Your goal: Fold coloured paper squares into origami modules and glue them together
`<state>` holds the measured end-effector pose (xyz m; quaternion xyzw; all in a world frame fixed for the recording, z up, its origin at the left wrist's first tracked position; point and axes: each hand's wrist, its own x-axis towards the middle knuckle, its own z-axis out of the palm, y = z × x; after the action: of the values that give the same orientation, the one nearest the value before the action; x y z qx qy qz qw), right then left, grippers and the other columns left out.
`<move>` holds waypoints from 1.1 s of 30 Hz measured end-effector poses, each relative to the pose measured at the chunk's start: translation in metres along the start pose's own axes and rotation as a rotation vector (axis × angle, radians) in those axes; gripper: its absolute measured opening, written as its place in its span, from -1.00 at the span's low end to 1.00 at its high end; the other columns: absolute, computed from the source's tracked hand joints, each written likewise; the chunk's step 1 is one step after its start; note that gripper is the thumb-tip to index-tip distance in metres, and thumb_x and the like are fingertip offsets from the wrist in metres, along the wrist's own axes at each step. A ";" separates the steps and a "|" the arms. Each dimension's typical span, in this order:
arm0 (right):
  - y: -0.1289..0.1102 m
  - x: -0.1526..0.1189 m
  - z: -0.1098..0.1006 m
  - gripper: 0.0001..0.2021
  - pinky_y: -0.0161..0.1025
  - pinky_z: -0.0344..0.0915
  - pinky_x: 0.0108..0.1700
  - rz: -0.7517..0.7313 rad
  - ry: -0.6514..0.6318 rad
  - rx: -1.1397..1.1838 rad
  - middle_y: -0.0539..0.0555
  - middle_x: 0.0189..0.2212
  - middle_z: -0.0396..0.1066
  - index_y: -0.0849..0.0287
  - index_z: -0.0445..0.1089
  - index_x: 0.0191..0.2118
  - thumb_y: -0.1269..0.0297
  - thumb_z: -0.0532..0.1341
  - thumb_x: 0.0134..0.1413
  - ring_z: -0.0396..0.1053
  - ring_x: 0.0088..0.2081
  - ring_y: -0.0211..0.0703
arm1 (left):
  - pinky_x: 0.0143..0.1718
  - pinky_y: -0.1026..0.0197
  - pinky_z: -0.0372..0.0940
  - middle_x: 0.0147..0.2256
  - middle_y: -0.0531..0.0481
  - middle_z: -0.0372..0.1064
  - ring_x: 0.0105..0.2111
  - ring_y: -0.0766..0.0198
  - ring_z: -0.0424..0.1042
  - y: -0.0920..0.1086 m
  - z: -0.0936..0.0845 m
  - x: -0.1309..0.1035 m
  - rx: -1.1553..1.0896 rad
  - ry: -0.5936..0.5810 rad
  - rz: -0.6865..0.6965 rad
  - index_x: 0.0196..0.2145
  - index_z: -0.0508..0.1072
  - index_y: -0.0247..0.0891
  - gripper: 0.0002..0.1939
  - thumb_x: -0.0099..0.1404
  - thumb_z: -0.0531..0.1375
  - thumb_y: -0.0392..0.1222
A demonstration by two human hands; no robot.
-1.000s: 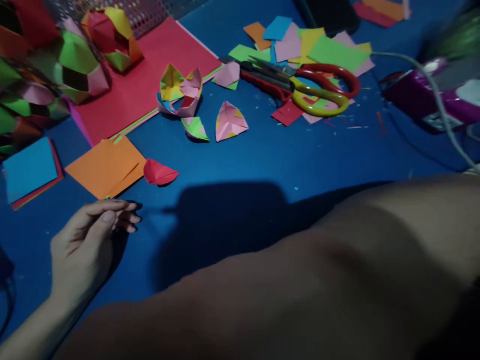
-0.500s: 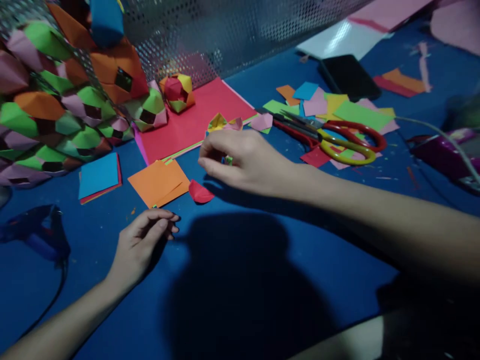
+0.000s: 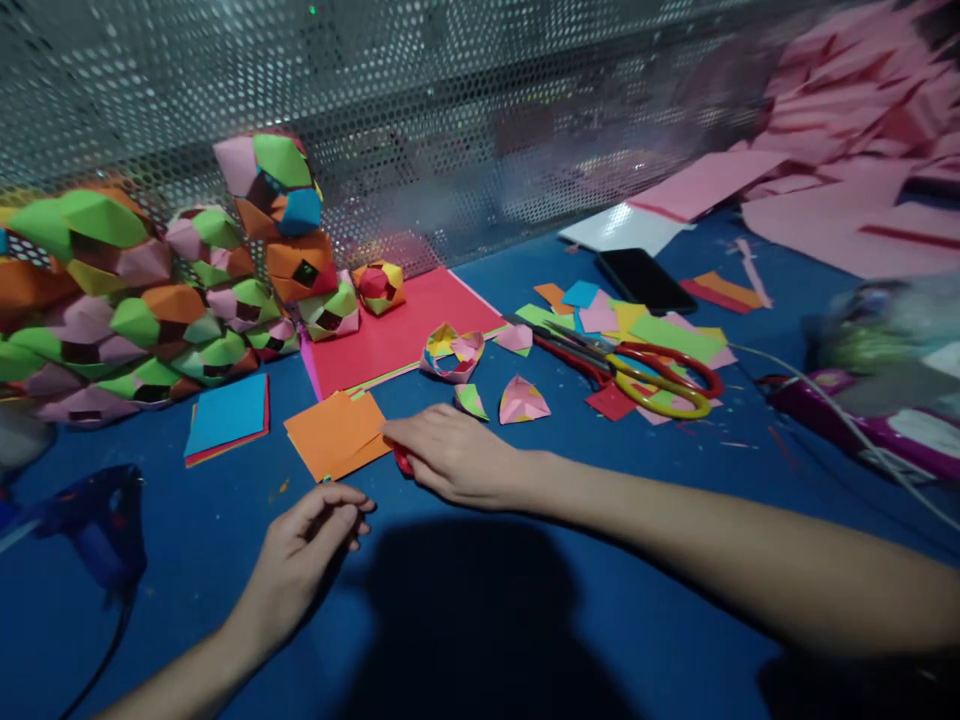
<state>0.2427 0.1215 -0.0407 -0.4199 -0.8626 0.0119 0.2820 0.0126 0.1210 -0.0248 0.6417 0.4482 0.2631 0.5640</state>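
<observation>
**Right hand covers a small red paper piece on the desk**

The right hand (image 3: 457,458) lies low on the blue desk (image 3: 600,560), fingers curled over a small red folded paper piece (image 3: 403,462) of which only a sliver shows under the fingertips. Whether the fingers actually pinch it cannot be told; they are touching it. The piece sits just at the 4 o'clock corner of the orange paper stack (image 3: 335,434), touching or nearly so.

The left hand (image 3: 311,540) rests at 7 o'clock of that stack, fingers loosely bunched toward the thumb, holding nothing that can be seen.

Judged from its look, the red piece is very light, thin and springy, easy to crush or unfold. A gentle pinch along a folded edge, thumb under and forefinger on top, would suit it; pressing on its hollow middle would flatten it. On the smooth desk it may skid before it lifts.

At 1 o'clock of the right hand lie 2 more folded pieces, a green and pink one (image 3: 471,400) and a pink one (image 3: 523,400). Scissors (image 3: 637,375) lie further toward 2 o'clock, and a glue gun (image 3: 97,520) sits at 9 o'clock.
</observation>
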 end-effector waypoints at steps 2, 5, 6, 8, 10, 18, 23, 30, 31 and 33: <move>-0.001 -0.002 0.005 -0.69 -0.17 0.14 -0.14 0.013 0.013 0.064 0.18 -0.13 0.39 0.26 0.24 0.03 0.41 0.00 0.17 0.28 -0.14 -0.10 | -0.34 0.24 0.29 -0.26 -0.09 0.43 -0.35 0.27 0.38 0.002 0.000 0.000 0.008 -0.002 0.005 -0.27 0.46 -0.23 -0.83 0.23 0.14 -0.12; 0.000 -0.003 0.006 -0.76 -0.20 0.16 -0.20 0.029 0.021 0.125 0.13 -0.29 0.41 0.23 0.35 -0.11 0.46 0.04 0.12 0.30 -0.23 -0.14 | -0.35 0.26 0.28 -0.28 -0.07 0.42 -0.36 0.28 0.37 0.003 0.001 -0.001 0.024 0.001 0.010 -0.28 0.46 -0.22 -0.83 0.23 0.14 -0.12; 0.000 -0.003 0.005 -0.78 -0.21 0.16 -0.22 0.034 0.020 0.143 0.11 -0.34 0.41 0.23 0.38 -0.17 0.47 0.06 0.10 0.30 -0.27 -0.16 | -0.36 0.27 0.28 -0.29 -0.06 0.42 -0.36 0.28 0.37 0.003 0.001 -0.001 0.033 0.003 0.012 -0.29 0.46 -0.22 -0.83 0.23 0.14 -0.11; 0.000 -0.003 0.003 -0.80 -0.23 0.16 -0.22 0.059 0.018 0.194 0.06 -0.40 0.41 0.21 0.41 -0.28 0.51 0.07 0.04 0.31 -0.32 -0.20 | -0.36 0.26 0.29 -0.29 -0.07 0.43 -0.35 0.27 0.38 0.002 0.000 -0.001 0.053 0.007 0.015 -0.28 0.47 -0.21 -0.82 0.23 0.14 -0.11; 0.000 -0.002 0.001 -0.79 -0.24 0.17 -0.20 0.105 0.032 0.258 0.03 -0.42 0.43 0.20 0.42 -0.33 0.55 0.07 -0.01 0.33 -0.34 -0.23 | -0.35 0.26 0.30 -0.28 -0.08 0.44 -0.35 0.26 0.40 0.001 0.000 -0.001 0.069 0.009 0.019 -0.28 0.47 -0.21 -0.81 0.23 0.13 -0.10; 0.012 -0.002 0.005 -0.75 -0.22 0.26 -0.22 0.275 0.219 0.281 0.07 -0.36 0.43 0.20 0.40 -0.31 0.56 0.02 0.01 0.34 -0.30 -0.19 | -0.34 0.22 0.34 -0.26 -0.07 0.41 -0.34 0.23 0.43 0.004 -0.009 -0.003 0.234 0.056 0.198 -0.24 0.43 -0.18 -0.83 0.27 0.08 -0.14; 0.012 -0.001 0.005 -0.79 -0.11 0.24 -0.15 0.219 0.272 0.107 0.14 -0.29 0.43 0.22 0.36 -0.25 0.53 0.05 0.02 0.33 -0.22 -0.10 | -0.05 0.08 0.23 -0.13 -0.10 0.34 -0.07 0.12 0.33 0.003 -0.027 0.010 0.609 0.224 0.565 -0.21 0.40 -0.16 -0.84 0.22 0.13 -0.23; 0.010 -0.004 0.009 -0.77 -0.21 0.29 -0.21 -0.042 0.059 0.134 0.13 -0.32 0.40 0.21 0.32 -0.24 0.51 -0.04 0.09 0.33 -0.25 -0.17 | 0.03 -0.06 0.16 0.04 -0.13 0.20 0.06 0.04 0.21 -0.009 -0.037 0.030 0.797 0.281 0.550 -0.12 0.35 -0.15 -0.73 0.21 0.14 -0.13; 0.011 -0.004 0.009 -0.77 -0.21 0.29 -0.20 -0.037 0.057 0.140 0.13 -0.32 0.40 0.21 0.32 -0.24 0.52 -0.04 0.09 0.33 -0.25 -0.17 | 0.03 -0.06 0.16 0.04 -0.13 0.19 0.06 0.04 0.21 -0.010 -0.037 0.031 0.796 0.273 0.545 -0.12 0.35 -0.15 -0.73 0.21 0.14 -0.13; 0.012 -0.003 0.009 -0.77 -0.21 0.29 -0.20 -0.021 0.057 0.157 0.13 -0.33 0.41 0.21 0.32 -0.25 0.53 -0.03 0.07 0.33 -0.26 -0.17 | 0.04 -0.05 0.15 0.03 -0.14 0.20 0.06 0.04 0.21 -0.011 -0.038 0.033 0.784 0.260 0.530 -0.12 0.35 -0.17 -0.73 0.21 0.13 -0.12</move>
<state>0.2483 0.1286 -0.0530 -0.3878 -0.8550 0.0646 0.3383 -0.0075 0.1678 -0.0326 0.8595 0.4016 0.2868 0.1330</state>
